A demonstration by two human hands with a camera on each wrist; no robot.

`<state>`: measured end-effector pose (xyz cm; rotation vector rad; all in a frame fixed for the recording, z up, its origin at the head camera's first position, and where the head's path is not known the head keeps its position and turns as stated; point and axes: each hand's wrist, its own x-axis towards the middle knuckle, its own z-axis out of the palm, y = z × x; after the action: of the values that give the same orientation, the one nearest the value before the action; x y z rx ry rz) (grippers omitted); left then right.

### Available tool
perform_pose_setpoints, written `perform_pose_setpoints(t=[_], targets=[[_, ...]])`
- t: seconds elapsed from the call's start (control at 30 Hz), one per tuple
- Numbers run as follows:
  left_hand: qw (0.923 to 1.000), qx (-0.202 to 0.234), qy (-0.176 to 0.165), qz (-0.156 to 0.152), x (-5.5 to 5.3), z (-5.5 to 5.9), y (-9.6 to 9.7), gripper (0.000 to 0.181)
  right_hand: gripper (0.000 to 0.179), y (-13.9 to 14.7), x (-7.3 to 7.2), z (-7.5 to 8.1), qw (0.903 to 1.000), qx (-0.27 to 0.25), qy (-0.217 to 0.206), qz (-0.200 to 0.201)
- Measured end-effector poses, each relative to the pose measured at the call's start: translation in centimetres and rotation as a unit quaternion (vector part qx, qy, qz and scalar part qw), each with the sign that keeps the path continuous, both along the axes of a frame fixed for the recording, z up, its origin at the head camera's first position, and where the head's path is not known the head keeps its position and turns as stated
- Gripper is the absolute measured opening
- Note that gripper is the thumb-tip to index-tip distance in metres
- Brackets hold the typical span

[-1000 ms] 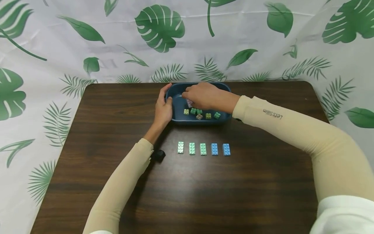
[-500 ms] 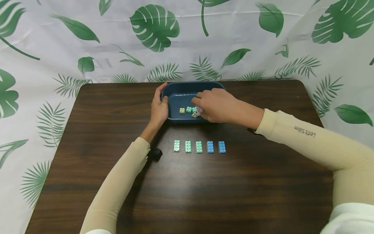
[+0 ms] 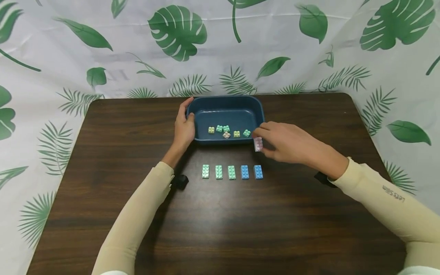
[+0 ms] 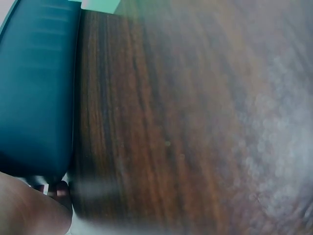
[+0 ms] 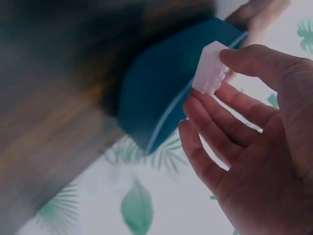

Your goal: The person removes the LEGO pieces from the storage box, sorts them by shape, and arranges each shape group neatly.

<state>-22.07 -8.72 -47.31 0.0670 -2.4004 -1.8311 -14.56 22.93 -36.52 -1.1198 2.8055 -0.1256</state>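
Note:
A pale pink building brick (image 3: pixel 258 144) is pinched between the thumb and fingers of my right hand (image 3: pixel 292 143), just off the front right corner of a dark blue tray (image 3: pixel 223 104). In the right wrist view, the brick (image 5: pixel 210 68) shows its studs facing the palm. My left hand (image 3: pixel 183 130) grips the tray's left end, thumb at the rim and fingers along the outside. Inside the tray lie several small square bricks in green, yellow and beige, among them a yellow brick (image 3: pixel 236 134) and a green brick (image 3: pixel 246 133).
On the brown wooden table (image 3: pixel 220 221), in front of the tray, stands a row of longer bricks: green ones, such as a green brick (image 3: pixel 219 172), then two blue ones, such as a blue brick (image 3: pixel 245 172). A leaf-patterned cloth (image 3: pixel 120 38) hangs behind the table.
My right hand has come out of the tray, moving right and toward me with the pink brick. My left hand keeps its hold on the tray. The head view has shifted slightly.

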Motion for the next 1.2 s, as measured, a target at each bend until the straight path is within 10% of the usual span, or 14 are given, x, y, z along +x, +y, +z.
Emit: perform_pose_setpoints(t=[0.47,1.2], targets=[[1.0,0.007,0.004,-0.005,0.0,0.2,0.1,0.052,0.049,3.3,3.3,-3.7,0.9965,0.052,-0.065,-0.009],[1.0,-0.004,0.005,-0.006,0.1,0.1,0.0,0.052,0.044,4.1,4.1,-5.3,0.9976,0.027,-0.064,0.002]])
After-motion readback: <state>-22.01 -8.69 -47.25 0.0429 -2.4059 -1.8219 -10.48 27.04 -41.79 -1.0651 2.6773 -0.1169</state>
